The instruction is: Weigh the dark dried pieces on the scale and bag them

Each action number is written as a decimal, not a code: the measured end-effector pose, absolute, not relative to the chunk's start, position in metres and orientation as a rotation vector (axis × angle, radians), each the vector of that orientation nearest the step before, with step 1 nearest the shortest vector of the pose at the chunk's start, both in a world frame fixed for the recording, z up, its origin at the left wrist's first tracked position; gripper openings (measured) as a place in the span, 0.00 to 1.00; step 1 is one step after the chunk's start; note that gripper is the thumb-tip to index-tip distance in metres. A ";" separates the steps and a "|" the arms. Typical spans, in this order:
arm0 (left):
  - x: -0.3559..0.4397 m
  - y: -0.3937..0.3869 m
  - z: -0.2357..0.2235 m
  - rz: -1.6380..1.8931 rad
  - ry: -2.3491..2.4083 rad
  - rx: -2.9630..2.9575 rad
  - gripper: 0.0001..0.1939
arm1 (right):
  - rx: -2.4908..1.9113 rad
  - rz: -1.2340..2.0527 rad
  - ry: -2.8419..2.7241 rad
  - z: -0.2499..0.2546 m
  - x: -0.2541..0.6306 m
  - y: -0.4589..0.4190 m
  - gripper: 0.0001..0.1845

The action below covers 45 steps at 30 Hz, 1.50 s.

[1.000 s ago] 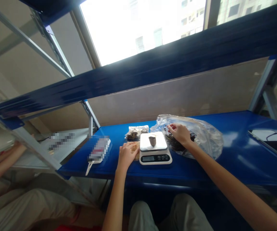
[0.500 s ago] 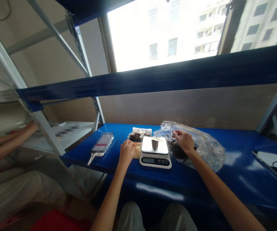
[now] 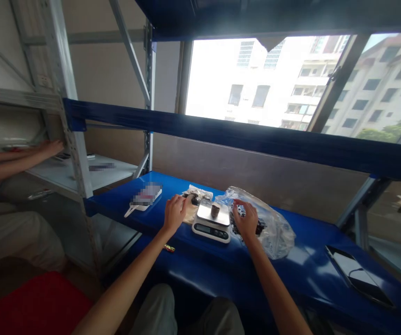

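Head view: a blue steel bench (image 3: 312,260) carries a digital scale (image 3: 210,229) with a small cup (image 3: 215,211) on its platform. The left hand (image 3: 175,215) sits just beside the scale, the right hand (image 3: 245,220) over a clear plastic bag (image 3: 275,237) of dark material (image 3: 256,227). Whether the fingers (image 3: 241,207) of either hand grip anything cannot be told. Steel shelving (image 3: 71,130) and a window (image 3: 256,83) stand beyond; a co-worker's hand (image 3: 50,148) is at the shelving, left.

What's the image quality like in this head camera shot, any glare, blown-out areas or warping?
In the head view, the window is blown out nearly white on its left side, glare streaks the glossy blue shelf, the wide lens slants and stretches the blue crossbeam, and a flat item is pixelated.
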<state>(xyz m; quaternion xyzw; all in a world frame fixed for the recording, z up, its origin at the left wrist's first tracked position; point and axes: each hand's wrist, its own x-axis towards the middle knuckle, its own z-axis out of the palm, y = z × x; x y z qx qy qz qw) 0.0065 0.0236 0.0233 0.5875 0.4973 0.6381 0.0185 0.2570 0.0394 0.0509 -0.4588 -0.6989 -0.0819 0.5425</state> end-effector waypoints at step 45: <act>0.040 -0.103 0.110 1.572 1.437 2.261 0.12 | -1.072 0.876 -0.927 0.040 0.188 -0.109 0.21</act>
